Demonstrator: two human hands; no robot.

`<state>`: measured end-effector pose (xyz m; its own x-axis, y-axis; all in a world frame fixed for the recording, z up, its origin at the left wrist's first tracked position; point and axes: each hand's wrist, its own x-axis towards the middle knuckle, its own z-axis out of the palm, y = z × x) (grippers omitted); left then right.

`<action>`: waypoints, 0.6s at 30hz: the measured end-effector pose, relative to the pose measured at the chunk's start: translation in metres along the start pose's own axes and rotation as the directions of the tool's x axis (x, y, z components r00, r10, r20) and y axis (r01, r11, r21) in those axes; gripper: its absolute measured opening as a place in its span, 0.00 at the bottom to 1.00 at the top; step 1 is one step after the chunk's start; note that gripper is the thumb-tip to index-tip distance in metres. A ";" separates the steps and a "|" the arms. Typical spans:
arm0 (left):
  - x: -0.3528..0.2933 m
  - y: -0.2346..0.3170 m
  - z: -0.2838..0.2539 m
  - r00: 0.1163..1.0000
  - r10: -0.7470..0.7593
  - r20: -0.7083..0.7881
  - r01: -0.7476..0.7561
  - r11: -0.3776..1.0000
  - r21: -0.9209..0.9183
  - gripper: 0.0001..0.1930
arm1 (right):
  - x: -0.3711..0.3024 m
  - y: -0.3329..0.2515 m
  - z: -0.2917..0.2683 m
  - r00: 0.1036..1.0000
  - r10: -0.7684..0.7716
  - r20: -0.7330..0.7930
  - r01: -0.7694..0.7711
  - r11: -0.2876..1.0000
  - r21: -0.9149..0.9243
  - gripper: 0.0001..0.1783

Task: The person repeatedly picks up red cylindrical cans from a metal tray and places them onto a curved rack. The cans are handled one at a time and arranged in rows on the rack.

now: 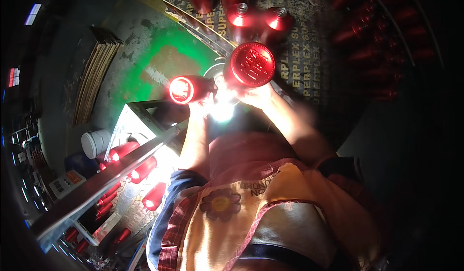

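My left hand is closed around the neck end of a shiny red metal bottle, its round base turned to the left and toward me. Close to it, my right hand grips a second red bottle, whose base with raised marks faces me. A glaring bright lamp shines between my two hands and washes out part of the fingers. The necks of both held bottles are hidden. Just beyond the right-hand bottle, several upright red bottles stand on a printed board.
At the lower left, more red bottles lie on a brightly lit table behind a slanting metal bar. A white bucket and stacked cardboard sheets stand to the left. Rows of red bottles fill the dim right side.
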<state>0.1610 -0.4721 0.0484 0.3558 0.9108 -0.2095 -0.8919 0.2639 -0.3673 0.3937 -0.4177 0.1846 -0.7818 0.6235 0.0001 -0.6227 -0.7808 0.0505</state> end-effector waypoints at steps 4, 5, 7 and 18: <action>-0.007 0.018 0.006 0.981 0.035 -0.190 -0.027 0.999 0.046 0.26 | 0.030 0.011 -0.006 0.965 0.018 -0.262 0.013 0.993 0.115 0.28; -0.008 0.022 0.006 0.978 0.026 -0.207 -0.015 0.998 0.056 0.25 | 0.036 0.014 -0.005 0.954 0.023 -0.300 0.020 0.990 0.138 0.28; -0.010 0.030 0.005 0.998 -0.066 -0.019 0.064 0.994 -0.090 0.31 | 0.042 0.018 -0.001 0.935 0.024 -0.355 0.038 0.985 0.168 0.28; -0.021 0.052 -0.011 0.994 -0.062 -0.095 0.054 0.995 -0.086 0.30 | 0.033 0.044 0.019 0.884 -0.030 -0.466 0.118 0.980 0.160 0.25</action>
<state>0.1107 -0.4807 0.0235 0.4356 0.8584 -0.2710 -0.8440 0.2850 -0.4543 0.3407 -0.4308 0.2057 -0.6871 0.5565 -0.4670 -0.6974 -0.6856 0.2091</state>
